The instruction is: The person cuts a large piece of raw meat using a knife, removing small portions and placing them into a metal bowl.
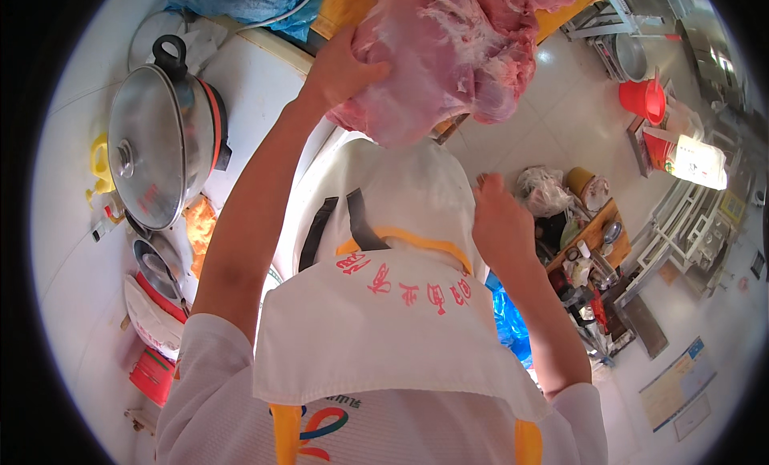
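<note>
A large slab of raw pink meat [432, 56] with white membrane and fat lies on a wooden board [561, 16] at the top of the view. My left hand [340, 76] grips the meat's left edge, thumb pressed on its surface. My right hand [501, 221] is lower, beside the white apron [400, 321] on my body, its fingers curled; whether they hold anything is hidden. A blue plastic bag [319, 0] sits at the board's left, partly out of view.
At the left are a lidded steel pot [148, 144], pans [156, 269] and a red box [150, 377]. To the right are a red bucket [637, 100], metal racks [657, 249], a cluttered wooden board [601, 221] and another blue bag [509, 329].
</note>
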`<state>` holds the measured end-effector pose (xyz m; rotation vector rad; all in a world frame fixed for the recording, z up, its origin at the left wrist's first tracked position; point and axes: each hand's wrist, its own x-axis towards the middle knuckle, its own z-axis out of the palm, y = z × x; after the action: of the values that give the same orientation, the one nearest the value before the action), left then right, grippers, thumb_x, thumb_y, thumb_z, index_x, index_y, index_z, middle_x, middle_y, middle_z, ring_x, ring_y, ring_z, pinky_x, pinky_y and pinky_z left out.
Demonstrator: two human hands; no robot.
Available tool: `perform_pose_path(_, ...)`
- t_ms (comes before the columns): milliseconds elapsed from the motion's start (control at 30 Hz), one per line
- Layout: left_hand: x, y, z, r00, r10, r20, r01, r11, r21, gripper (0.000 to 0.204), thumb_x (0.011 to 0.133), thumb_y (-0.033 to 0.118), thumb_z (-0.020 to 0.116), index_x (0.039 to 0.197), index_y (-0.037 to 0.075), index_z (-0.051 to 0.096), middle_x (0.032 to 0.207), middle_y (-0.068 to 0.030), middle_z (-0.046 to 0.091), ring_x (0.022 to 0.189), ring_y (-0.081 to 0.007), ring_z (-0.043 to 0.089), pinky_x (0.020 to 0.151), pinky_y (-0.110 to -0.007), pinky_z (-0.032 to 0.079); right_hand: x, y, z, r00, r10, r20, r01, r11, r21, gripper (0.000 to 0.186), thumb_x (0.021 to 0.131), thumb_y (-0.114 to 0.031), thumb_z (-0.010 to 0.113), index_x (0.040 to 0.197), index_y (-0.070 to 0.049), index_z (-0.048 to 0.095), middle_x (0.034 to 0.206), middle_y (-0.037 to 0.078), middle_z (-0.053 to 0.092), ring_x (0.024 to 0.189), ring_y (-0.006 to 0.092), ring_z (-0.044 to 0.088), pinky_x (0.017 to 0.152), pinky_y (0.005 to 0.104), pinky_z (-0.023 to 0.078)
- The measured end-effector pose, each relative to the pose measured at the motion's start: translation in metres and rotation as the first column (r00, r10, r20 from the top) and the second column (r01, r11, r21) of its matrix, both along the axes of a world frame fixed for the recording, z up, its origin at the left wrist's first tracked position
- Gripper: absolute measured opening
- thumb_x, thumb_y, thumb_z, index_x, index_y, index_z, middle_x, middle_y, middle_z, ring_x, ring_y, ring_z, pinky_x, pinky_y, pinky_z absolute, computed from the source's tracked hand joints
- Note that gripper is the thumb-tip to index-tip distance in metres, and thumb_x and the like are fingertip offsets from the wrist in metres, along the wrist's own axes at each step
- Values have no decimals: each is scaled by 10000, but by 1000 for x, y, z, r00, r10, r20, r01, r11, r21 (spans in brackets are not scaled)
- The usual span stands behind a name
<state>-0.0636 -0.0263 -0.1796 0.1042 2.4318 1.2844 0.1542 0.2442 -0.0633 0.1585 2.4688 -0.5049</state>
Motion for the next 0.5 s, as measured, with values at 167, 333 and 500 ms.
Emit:
perform_pose_path(167,0,1,14,999,5,37,-2,997,-74,789,737,363,889,1382,15,596,1279,-181,699,1172,-299,672,1042,-406,526,18,34,-34,998,-36,46,30,993,116,240,1092,-231,488,1250,-51,498,1013,229,724,868,460,716,739,558,578)
perform_pose_path(333,33,32,42,799,-158,-580,-91,922,-377,610,834,293,813,1372,78,624,1373,-122,588,1355,-350,505,1149,-455,429,34,35,-7,987,-146,72,144,989,35,225,1098,-234,517,1173,-26,476,952,238,722,851,484,704,718,573,573)
perform_pose_path(500,38,94,52,673,-543,-501,247,804,-540,515,859,237,711,1368,198,649,1352,-71,590,1355,-325,520,1150,-467,439,26,23,-9,977,-185,-106,177,981,-84,241,1104,-240,540,1078,-23,440,938,240,717,848,484,700,685,578,569)
